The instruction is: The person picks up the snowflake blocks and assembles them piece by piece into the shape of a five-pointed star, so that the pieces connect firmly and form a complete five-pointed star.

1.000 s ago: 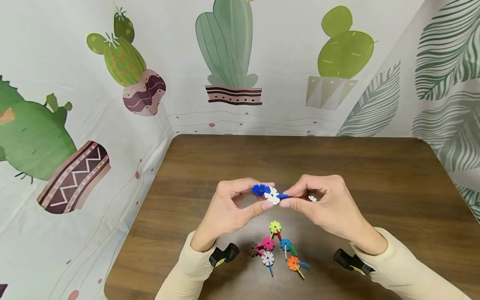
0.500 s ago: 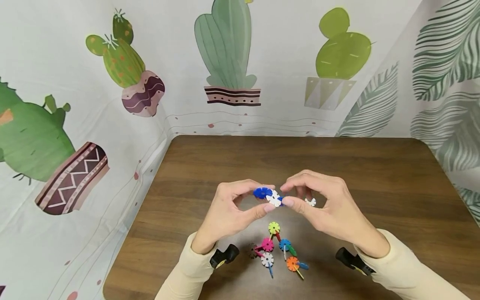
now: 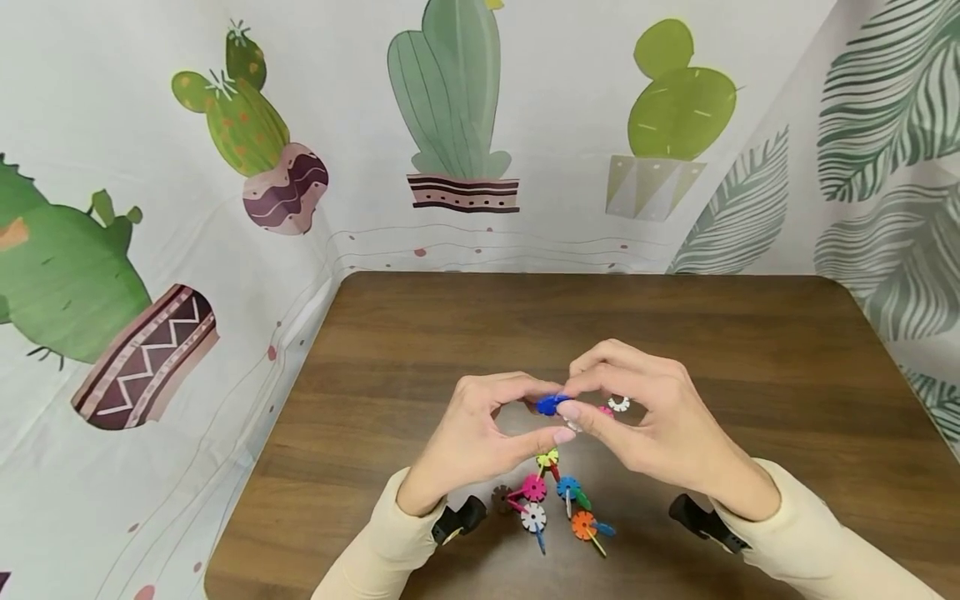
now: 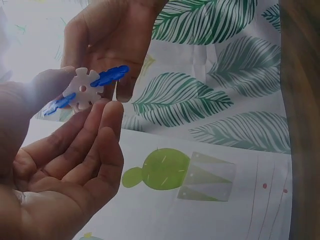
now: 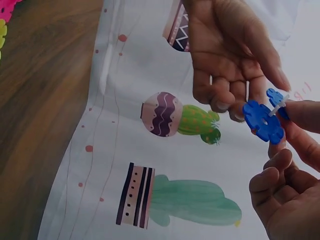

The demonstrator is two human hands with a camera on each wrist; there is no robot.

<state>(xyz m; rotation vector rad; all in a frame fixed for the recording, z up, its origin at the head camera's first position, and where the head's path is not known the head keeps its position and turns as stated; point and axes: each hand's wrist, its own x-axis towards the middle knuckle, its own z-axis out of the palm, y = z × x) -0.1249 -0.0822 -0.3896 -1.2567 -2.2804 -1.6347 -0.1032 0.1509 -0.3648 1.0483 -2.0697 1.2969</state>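
Observation:
Above the table, both hands hold a small joined set of notched interlocking discs: a white disc with blue discs slotted into it, a larger-looking one and another. My right hand pinches the set between thumb and forefinger, its thumb partly covering it in the head view. From the other side, the left hand has its thumb and fingertips around the set, thumb at the white disc's edge. Below on the tabletop lies an assembled cluster with a yellow-green disc, a pink disc and an orange disc.
A brown wooden table bears everything. Just beyond the right hand lie a white disc and a bit of pink, partly hidden by it. A cactus-print cloth hangs behind and at the sides. Each wrist wears a black camera.
The left hand has shifted right with the discs. The set has turned, so the white disc now sits mostly below the blue one. The right forefinger lifted, then came back to the set.

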